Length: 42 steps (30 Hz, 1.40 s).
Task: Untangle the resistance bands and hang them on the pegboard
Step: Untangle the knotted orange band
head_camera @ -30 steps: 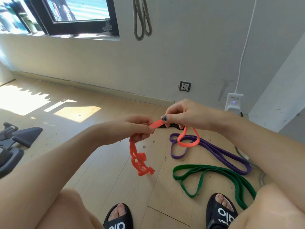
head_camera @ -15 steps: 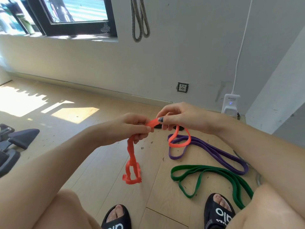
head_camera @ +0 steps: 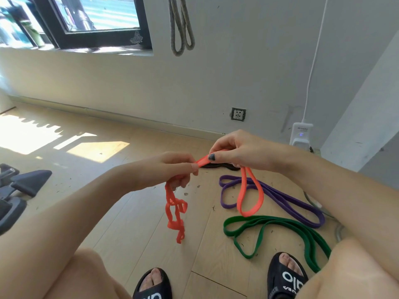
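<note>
Since 0.5 s ago: orange band (head_camera: 250, 196) loop under right hand (head_camera: 239, 151) hangs longer. Both hands pinch band in air above floor; left hand (head_camera: 172, 170) holds twisted end. Band light, soft, stretchy; take near knot.

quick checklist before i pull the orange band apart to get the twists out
1. Left hand has a grip on the orange band: ok, fingers curled round it.
2. Right hand grip on the same band: ok, pinching the flat strap.
3. Twisted tail free of the floor: ok, it dangles below the left hand.
4. Smooth loop clear of the purple band: cannot tell, it overlaps it in this view.
5. Green band out of the way: ok, flat on the floor.
6. Free peg on the pegboard: cannot tell, no pegboard in view.
</note>
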Available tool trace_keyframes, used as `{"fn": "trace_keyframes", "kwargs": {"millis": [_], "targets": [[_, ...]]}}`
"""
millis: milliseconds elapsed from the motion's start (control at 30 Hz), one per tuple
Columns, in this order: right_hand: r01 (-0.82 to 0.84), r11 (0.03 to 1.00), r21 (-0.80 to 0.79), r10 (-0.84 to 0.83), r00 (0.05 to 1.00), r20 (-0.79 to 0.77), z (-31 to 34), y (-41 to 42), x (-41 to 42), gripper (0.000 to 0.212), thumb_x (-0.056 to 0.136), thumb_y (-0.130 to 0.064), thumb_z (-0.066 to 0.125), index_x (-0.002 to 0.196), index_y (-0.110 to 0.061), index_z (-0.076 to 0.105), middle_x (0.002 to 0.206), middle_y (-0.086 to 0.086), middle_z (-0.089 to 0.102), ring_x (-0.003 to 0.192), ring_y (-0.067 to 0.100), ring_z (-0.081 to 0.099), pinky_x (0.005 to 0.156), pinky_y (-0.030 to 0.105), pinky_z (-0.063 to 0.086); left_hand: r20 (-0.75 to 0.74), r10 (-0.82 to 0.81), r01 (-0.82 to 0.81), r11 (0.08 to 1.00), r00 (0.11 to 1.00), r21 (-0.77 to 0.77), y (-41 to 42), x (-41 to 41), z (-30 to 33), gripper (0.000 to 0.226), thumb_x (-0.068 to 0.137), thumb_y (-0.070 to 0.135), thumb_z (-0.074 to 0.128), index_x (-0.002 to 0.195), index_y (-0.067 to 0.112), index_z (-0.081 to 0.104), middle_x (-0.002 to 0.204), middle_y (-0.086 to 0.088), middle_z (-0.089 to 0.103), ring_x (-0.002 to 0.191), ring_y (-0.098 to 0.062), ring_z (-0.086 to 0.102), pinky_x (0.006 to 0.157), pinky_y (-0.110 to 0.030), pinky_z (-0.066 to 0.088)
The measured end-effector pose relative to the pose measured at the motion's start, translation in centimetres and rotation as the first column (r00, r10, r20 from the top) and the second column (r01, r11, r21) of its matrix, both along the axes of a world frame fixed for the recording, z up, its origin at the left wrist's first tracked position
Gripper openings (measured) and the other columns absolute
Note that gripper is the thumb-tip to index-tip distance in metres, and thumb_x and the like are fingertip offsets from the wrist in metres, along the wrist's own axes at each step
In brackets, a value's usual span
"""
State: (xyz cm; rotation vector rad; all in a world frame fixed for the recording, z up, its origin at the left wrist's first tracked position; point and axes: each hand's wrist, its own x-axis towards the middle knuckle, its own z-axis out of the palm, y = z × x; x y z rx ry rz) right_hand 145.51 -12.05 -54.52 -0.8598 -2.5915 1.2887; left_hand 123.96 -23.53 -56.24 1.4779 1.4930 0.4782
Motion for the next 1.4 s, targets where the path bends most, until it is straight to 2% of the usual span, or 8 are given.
{"fn": "trace_keyframes", "kwargs": {"millis": [133, 300, 433, 533, 733, 967, 1167, 1400], "targets": [[0.033, 0.999, -0.034, -0.034, 0.999, -0.025, -0.2, 0.0, 0.3, 0.022, 0.098, -0.042, 0.065, 0.097, -0.025, 0.078, 0.068, -0.009, 0.057, 0.063, 0.008, 0.048, 0.064, 0.032, 0.042, -0.051, 0.033, -0.028, 0.994, 0.998, 0.105, 0.1, -0.2, -0.2, 0.014, 0.097, 0.017, 0.066, 0.099, 0.013, 0.053, 0.09, -0.005, 0.067, 0.076, -0.018, 0.071, 0.076, -0.031, 0.061], [0.064, 0.959, -0.276, -0.108, 0.983, -0.146, -0.1, -0.1, -0.1, 0.022, 0.1, -0.03, 0.065, 0.099, -0.01, 0.074, 0.063, -0.002, 0.039, 0.055, 0.012, 0.033, 0.055, 0.027, 0.034, -0.075, 0.093, -0.076, 0.976, 0.993, 0.206, 0.5, 0.0, -0.6, 0.01, 0.101, 0.019, 0.059, 0.1, 0.014, 0.051, 0.095, -0.002, 0.074, 0.096, -0.016, 0.075, 0.089, -0.039, 0.061], [0.079, 0.953, -0.293, -0.127, 0.981, -0.148, 0.2, -0.3, -0.2, 0.023, 0.101, -0.027, 0.063, 0.101, -0.006, 0.072, 0.059, -0.007, 0.037, 0.053, 0.01, 0.031, 0.054, 0.025, 0.033, -0.217, 0.124, -0.047, 0.943, 0.968, 0.33, 0.7, 0.6, -0.4, 0.003, 0.104, 0.023, 0.055, 0.103, 0.02, 0.053, 0.097, 0.005, 0.072, 0.087, 0.0, 0.071, 0.081, -0.027, 0.056], [0.107, 0.941, -0.32, -0.163, 0.975, -0.154, 0.5, -0.3, -0.1, 0.023, 0.102, -0.025, 0.061, 0.099, -0.005, 0.07, 0.057, -0.007, 0.034, 0.052, 0.01, 0.029, 0.054, 0.026, 0.03, -0.251, 0.14, -0.033, 0.92, 0.958, 0.39, 0.8, 1.0, 0.0, 0.007, 0.106, 0.023, 0.051, 0.102, 0.021, 0.056, 0.091, 0.008, 0.074, 0.084, -0.004, 0.071, 0.078, -0.029, 0.057], [0.096, 0.897, -0.431, -0.195, 0.962, -0.193, 0.6, -0.7, 0.0, 0.02, 0.103, -0.021, 0.059, 0.094, -0.004, 0.064, 0.058, -0.005, 0.026, 0.054, 0.013, 0.021, 0.058, 0.032, 0.019, -0.156, 0.094, -0.033, 0.934, 0.983, 0.355, 0.8, 1.2, -0.2, 0.009, 0.106, 0.015, 0.047, 0.103, 0.021, 0.053, 0.093, 0.001, 0.074, 0.085, -0.013, 0.075, 0.078, -0.027, 0.061], [0.124, 0.893, -0.432, -0.221, 0.958, -0.182, 0.5, -0.5, -0.1, 0.023, 0.103, -0.025, 0.059, 0.096, -0.003, 0.065, 0.06, -0.005, 0.025, 0.054, 0.013, 0.023, 0.053, 0.026, 0.026, -0.173, 0.073, -0.025, 0.963, 0.982, 0.268, 1.2, 1.7, -0.2, 0.018, 0.104, 0.008, 0.042, 0.102, 0.018, 0.057, 0.083, 0.002, 0.073, 0.083, -0.011, 0.072, 0.087, -0.04, 0.058], [0.14, 0.899, -0.415, -0.235, 0.954, -0.188, 0.6, -0.5, -0.3, 0.025, 0.104, -0.026, 0.058, 0.094, -0.005, 0.066, 0.059, -0.006, 0.028, 0.051, 0.011, 0.026, 0.051, 0.024, 0.032, -0.008, 0.076, -0.074, 0.986, 0.997, 0.15, 1.1, 2.0, 0.2, 0.023, 0.107, 0.024, 0.042, 0.1, 0.013, 0.061, 0.075, -0.002, 0.052, 0.067, -0.014, 0.05, 0.078, -0.034, 0.055], [0.16, 0.889, -0.429, -0.262, 0.946, -0.189, 0.8, -0.4, -0.2, 0.024, 0.102, -0.027, 0.06, 0.093, -0.005, 0.065, 0.059, -0.005, 0.025, 0.051, 0.012, 0.024, 0.049, 0.024, 0.031, 0.116, 0.098, -0.115, 0.982, 0.988, 0.148, 0.2, 1.6, 1.1, 0.031, 0.11, 0.014, 0.031, 0.114, 0.006, 0.061, 0.094, -0.018, 0.07, 0.085, -0.028, 0.072, 0.081, -0.028, 0.059]]}}
